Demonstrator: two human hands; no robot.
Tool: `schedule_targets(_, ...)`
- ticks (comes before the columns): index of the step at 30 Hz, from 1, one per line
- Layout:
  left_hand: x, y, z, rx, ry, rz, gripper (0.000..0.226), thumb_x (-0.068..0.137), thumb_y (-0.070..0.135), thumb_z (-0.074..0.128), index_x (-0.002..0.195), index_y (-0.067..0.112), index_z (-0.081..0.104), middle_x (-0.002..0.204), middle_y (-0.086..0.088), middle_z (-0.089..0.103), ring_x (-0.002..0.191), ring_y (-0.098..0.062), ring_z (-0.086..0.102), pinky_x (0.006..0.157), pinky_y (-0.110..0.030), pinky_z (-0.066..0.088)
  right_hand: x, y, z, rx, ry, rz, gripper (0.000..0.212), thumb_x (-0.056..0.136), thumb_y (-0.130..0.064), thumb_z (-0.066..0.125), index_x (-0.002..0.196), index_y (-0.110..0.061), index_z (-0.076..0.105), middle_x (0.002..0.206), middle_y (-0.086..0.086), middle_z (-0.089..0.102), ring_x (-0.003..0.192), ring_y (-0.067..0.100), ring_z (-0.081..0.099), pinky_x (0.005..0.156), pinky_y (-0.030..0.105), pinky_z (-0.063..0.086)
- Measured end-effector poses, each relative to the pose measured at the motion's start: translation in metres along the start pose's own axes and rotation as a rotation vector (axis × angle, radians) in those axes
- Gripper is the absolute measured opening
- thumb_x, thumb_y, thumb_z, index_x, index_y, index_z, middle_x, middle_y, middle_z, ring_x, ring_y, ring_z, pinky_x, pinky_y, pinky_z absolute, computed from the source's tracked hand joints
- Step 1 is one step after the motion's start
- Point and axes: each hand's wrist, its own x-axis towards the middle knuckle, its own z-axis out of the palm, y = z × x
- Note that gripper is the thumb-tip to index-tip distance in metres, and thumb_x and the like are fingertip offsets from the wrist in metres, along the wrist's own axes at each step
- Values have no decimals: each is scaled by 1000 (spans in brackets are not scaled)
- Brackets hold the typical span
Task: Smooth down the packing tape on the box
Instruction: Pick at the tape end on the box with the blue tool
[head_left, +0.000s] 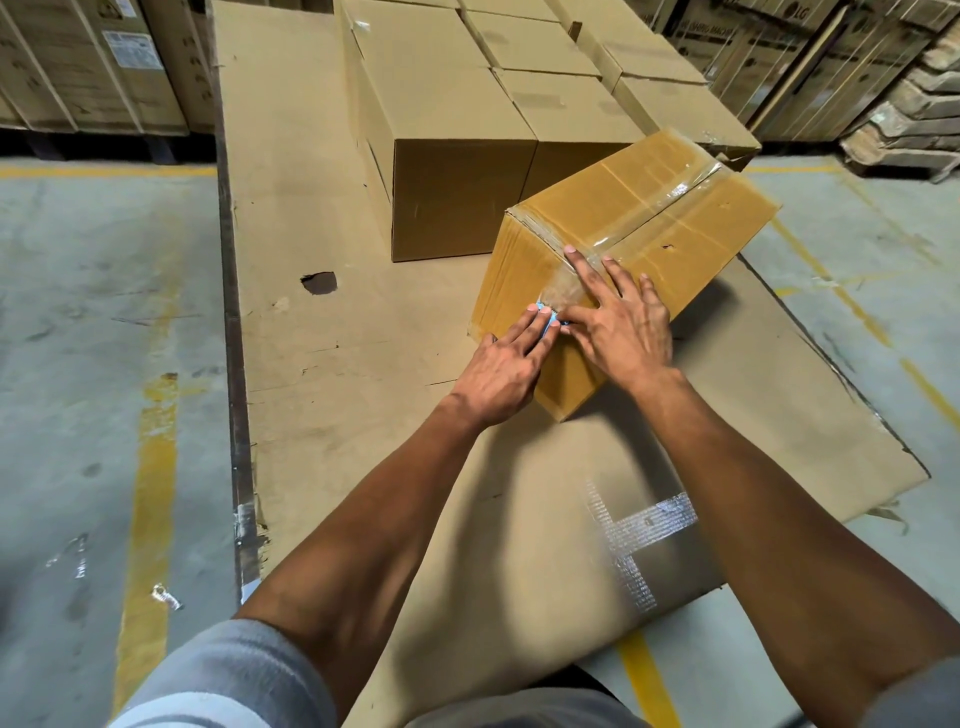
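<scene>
Grey sleeves (234, 675) frame the bottom of the view, and two bare forearms reach out from them over a flat cardboard sheet (322, 415) spread on the concrete floor (78, 364). Both hands lie flat with fingers spread, gripping nothing. Left hand (501, 371) presses its fingertips on the near end face of the box (675, 228), beside a small blue scrap whose nature I cannot tell. Right hand (618, 322) lies across the box's top edge, fingers on the clear packing tape (670, 197) that runs along the top seam and folds down over the end. That box sits tilted on the sheet, just beside a block of plain brown cartons (457, 156); five tops show clearly. Strapped cartons (789, 47) stacked at far right carry the LG logo, upside down. Yellow lines (150, 467) mark the floor.
</scene>
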Motion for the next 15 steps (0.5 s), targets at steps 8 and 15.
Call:
schedule_targets(8, 5, -5, 5, -40, 30, 4, 68, 112, 26, 49, 171, 8, 22, 180, -14, 20, 167, -33, 18, 91, -49, 52, 0, -3, -6, 4, -8, 14, 20, 101, -53, 57, 113, -45, 70, 177, -12, -8, 158, 36, 27, 114, 66, 39)
schedule_targets(15, -4, -9, 24, -143, 52, 38, 64, 105, 24, 54, 163, 0, 41, 166, -25, 45, 155, -42, 43, 98, -58, 60, -2, -8, -7, -22, -34, 8, 19, 96, -57, 62, 98, -43, 75, 177, -6, -8, 157, 39, 25, 113, 68, 39)
